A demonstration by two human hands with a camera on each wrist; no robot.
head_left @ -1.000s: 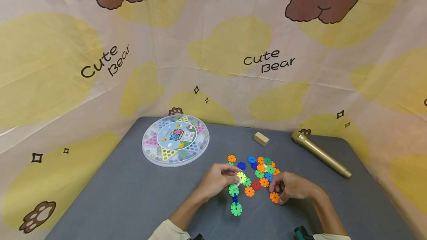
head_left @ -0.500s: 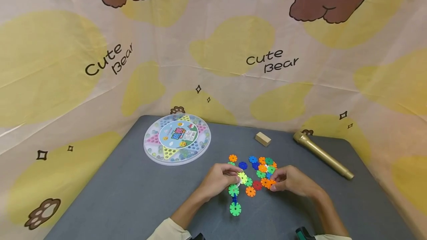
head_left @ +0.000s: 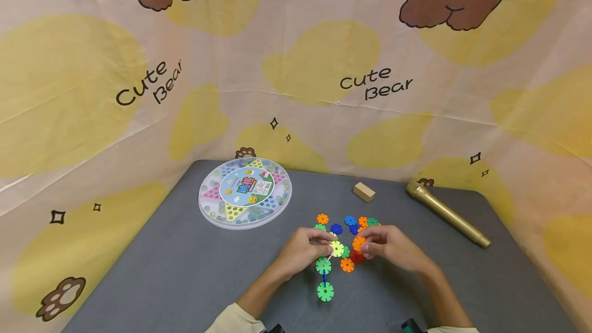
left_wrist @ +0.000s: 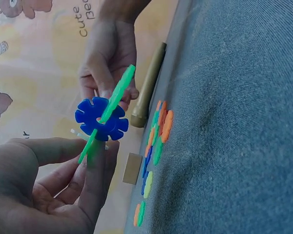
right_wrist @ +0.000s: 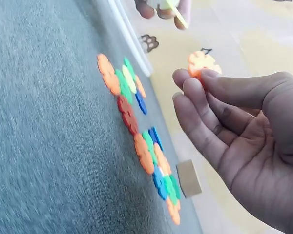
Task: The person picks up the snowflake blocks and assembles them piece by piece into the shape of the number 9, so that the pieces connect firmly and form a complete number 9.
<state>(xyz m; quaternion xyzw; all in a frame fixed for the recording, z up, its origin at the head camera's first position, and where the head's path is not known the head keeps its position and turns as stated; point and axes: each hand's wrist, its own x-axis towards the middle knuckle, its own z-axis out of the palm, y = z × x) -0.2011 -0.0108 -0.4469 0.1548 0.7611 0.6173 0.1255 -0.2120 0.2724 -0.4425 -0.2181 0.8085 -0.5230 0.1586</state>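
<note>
One orange disc (head_left: 358,243) in the right hand (head_left: 395,246)

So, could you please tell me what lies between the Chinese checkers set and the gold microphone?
In the head view, a wooden block lies between the Chinese checkers set and the gold microphone, touching neither.

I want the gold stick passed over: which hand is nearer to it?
Right. The right hand is left of the gold stick; the left hand is farther left.
</note>
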